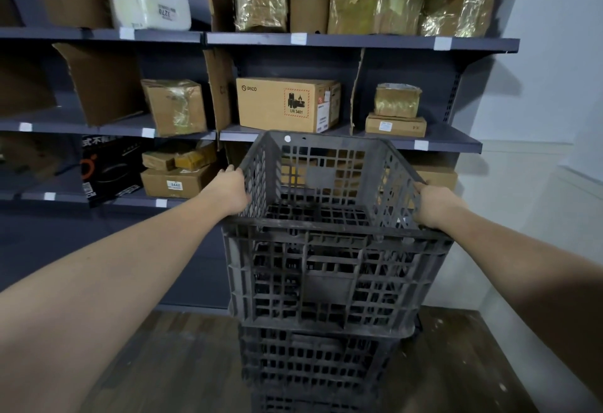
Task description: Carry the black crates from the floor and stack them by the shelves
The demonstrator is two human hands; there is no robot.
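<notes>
I hold a black slatted plastic crate (329,275) by its two side walls, right in front of the grey shelves (355,41). My left hand (232,191) grips the left rim, and my right hand (435,205) grips the right rim. The crate is empty and sits on top of a stack of black crates (313,367) that stands on the floor. Whether the top crate rests fully on the stack cannot be told.
The shelves hold cardboard boxes, among them a PICO box (280,104), gold-wrapped parcels (261,4) and a black carton (111,168). A white wall (551,86) stands to the right. Dark wooden floor (163,363) lies to both sides of the stack.
</notes>
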